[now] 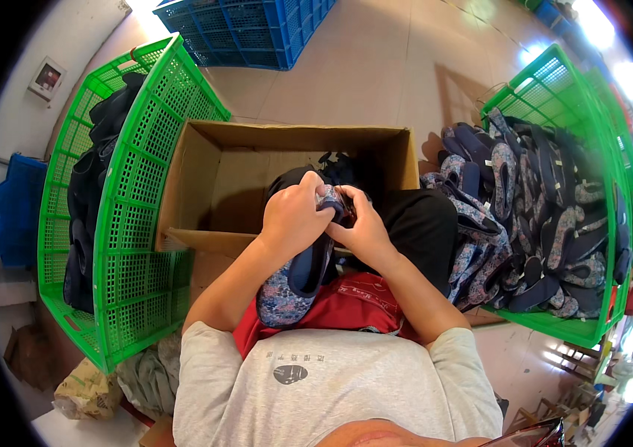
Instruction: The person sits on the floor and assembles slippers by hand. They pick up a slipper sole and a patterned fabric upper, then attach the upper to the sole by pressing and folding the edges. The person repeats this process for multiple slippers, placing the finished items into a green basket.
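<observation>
A navy floral shoe upper [281, 296] hangs down across my lap, its toe or heel end toward my body and its dark opening showing. My left hand [295, 214] is closed, pinching the far end of the upper. My right hand [365, 231] is closed around the same end, thumb and fingers close to the left fingertips. Something small, dark and reddish shows between the right fingers, too hidden to name. Beneath both hands lie my dark trousers [421, 231] and a red cloth [365, 298] across the lap.
An open cardboard box [219, 138] stands just beyond my knees, with dark scraps inside. At left, a green crate [126, 246] holds dark pieces. At right, many similar uppers [510, 216] heap out of another green crate [547, 316]. A blue crate [245, 37] sits farther off.
</observation>
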`<state>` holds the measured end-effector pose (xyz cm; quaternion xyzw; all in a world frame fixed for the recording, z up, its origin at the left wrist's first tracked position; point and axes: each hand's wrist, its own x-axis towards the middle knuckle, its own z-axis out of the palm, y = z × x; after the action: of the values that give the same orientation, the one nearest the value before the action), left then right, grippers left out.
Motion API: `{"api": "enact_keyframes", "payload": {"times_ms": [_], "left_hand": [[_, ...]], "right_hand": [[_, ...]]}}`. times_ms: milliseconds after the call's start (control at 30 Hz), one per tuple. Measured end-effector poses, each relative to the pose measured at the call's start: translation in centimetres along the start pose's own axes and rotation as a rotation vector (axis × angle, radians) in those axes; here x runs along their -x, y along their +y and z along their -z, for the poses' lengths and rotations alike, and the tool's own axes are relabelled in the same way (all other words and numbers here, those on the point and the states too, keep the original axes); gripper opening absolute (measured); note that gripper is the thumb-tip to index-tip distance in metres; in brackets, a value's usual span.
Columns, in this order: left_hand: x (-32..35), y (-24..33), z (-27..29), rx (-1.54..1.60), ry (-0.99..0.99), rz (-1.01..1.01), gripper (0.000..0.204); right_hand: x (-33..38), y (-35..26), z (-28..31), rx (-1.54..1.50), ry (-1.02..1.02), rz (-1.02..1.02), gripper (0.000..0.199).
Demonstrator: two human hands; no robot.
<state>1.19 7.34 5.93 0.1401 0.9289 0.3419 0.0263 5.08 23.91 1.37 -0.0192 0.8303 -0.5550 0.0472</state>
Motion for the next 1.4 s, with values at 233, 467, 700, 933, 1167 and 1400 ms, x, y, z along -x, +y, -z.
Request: {"api": "enact_keyframes", "payload": {"times_ms": [233,467,700,933,1167,1400], "left_hand": [[0.0,-0.8,-0.7,-0.173,0.122,-0.146,0.030],[-0.6,-2.5,-2.3,-0.274,0.310,-0.190,0.040],[-0.8,-3.7,-3.2,-0.241,0.203,-0.296,0.039],[0.7,-2.3,0.8,-0.200,0.026,-0.501,0.038],[1.8,-1.0,4.0,0.041,-0.154,-0.478,0.017],[3.2,-1.8,4.3,0.563,-0.410,-0.042,0.010]], "right_hand": [[-2.1,1.5,-1.7,0.192,0.154,0.102,0.049],[-3.2,2.0,-2.3,0.261,0.174,0.078,0.042],[-3.1,2.8,-0.6,0.131,0.145,0.248,0.025],[-1.5,1.9,1.4,0.014,-0.025,0.318,0.027],[-0.6,-1.0,3.6,-0.342,-0.421,0.136,0.027],[0.1,-0.5,3.0,-0.625,-0.511,0.047,0.022]]}}
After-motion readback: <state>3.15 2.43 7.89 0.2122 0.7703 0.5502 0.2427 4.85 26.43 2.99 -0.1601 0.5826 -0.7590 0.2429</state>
